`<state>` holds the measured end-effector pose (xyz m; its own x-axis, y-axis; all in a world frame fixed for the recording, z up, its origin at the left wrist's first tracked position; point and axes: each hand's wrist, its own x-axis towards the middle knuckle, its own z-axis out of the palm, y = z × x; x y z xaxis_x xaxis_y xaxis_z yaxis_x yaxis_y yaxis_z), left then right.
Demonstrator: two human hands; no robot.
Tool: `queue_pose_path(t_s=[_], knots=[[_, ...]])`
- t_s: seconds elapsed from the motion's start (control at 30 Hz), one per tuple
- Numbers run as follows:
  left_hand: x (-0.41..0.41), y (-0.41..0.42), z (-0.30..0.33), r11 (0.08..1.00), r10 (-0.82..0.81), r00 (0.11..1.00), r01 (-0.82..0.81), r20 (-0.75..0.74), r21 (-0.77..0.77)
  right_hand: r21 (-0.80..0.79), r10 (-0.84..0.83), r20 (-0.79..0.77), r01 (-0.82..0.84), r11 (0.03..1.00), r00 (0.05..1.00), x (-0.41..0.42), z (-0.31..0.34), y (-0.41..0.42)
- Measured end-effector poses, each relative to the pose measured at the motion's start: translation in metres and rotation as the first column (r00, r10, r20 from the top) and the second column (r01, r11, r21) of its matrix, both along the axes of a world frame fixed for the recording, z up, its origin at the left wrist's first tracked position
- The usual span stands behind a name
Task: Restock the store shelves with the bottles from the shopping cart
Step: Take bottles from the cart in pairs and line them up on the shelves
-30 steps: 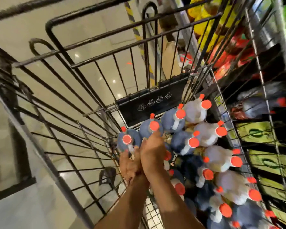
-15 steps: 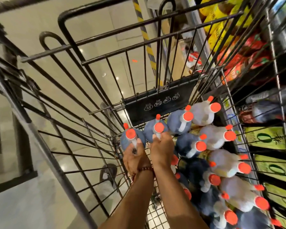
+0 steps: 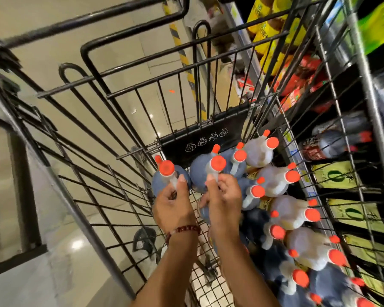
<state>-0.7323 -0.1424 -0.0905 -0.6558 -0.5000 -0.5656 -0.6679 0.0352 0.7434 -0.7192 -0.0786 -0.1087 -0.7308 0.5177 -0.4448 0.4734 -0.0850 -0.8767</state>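
I look down into a black wire shopping cart (image 3: 129,180) holding several dark and pale bottles with orange caps. My left hand (image 3: 172,207), with a bead bracelet on the wrist, grips the white handle of a dark bottle (image 3: 164,173) at the left of the group. My right hand (image 3: 225,202) grips the handle of a second dark bottle (image 3: 201,171) beside it. Both bottles sit higher than the rest. More bottles (image 3: 284,180) stand packed along the cart's right side.
Store shelves (image 3: 341,173) run along the right behind the cart wall, with bottles lying on them, green-labelled boxes below and yellow and red packs higher up. A glossy tiled floor (image 3: 124,52) lies ahead and to the left. A cart wheel (image 3: 144,240) shows below.
Both hands have closed on the bottle handles and raised the two dark bottles up, toward me, out of the packed group.
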Motion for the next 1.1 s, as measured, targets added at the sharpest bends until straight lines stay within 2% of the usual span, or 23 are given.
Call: queue_pose_path(t_s=[0.1, 0.17, 0.33, 0.4, 0.5, 0.63, 0.73, 0.87, 1.0, 1.1], knots=[[0.003, -0.001, 0.017, 1.0, -0.004, 0.991, 0.004, -0.137, -0.006, -0.026, 0.0, -0.06, -0.002, 1.0, 0.998, 0.002, 0.026, 0.007], [0.003, -0.002, 0.045, 0.997, -0.046, 0.971, 0.058, -0.235, 0.044, -0.039, -0.031, -0.087, 0.027, 0.999, 0.996, 0.002, 0.049, 0.011], [0.009, -0.017, 0.124, 0.919, -0.326, 0.833, 0.39, -0.447, 0.056, -0.027, -0.09, -0.282, 0.086, 0.996, 0.955, 0.014, 0.136, 0.017], [0.011, -0.025, 0.159, 0.861, -0.388, 0.768, 0.499, -0.509, 0.097, 0.006, -0.138, -0.364, 0.151, 0.989, 0.921, 0.027, 0.176, 0.019], [0.021, -0.036, 0.215, 0.762, -0.484, 0.621, 0.646, -0.616, 0.053, 0.052, -0.171, -0.467, 0.22, 0.974, 0.867, 0.062, 0.236, 0.018], [0.045, -0.044, 0.284, 0.571, -0.483, 0.467, 0.809, -0.74, 0.138, 0.094, -0.206, -0.591, 0.32, 0.943, 0.78, 0.129, 0.312, 0.011], [0.071, -0.045, 0.327, 0.437, -0.511, 0.304, 0.897, -0.804, 0.062, 0.05, -0.296, -0.667, 0.437, 0.898, 0.684, 0.184, 0.361, 0.002], [0.113, -0.04, 0.365, 0.352, -0.504, 0.109, 0.932, -0.857, -0.089, 0.056, -0.378, -0.707, 0.58, 0.813, 0.598, 0.262, 0.412, -0.011], [0.163, -0.027, 0.392, 0.267, -0.45, 0.013, 0.956, -0.893, -0.12, 0.043, -0.44, -0.731, 0.679, 0.733, 0.521, 0.339, 0.447, -0.024], [0.207, -0.008, 0.406, 0.178, -0.423, 0.041, 0.983, -0.905, -0.039, 0.061, -0.47, -0.759, 0.768, 0.637, 0.451, 0.397, 0.462, -0.031]])
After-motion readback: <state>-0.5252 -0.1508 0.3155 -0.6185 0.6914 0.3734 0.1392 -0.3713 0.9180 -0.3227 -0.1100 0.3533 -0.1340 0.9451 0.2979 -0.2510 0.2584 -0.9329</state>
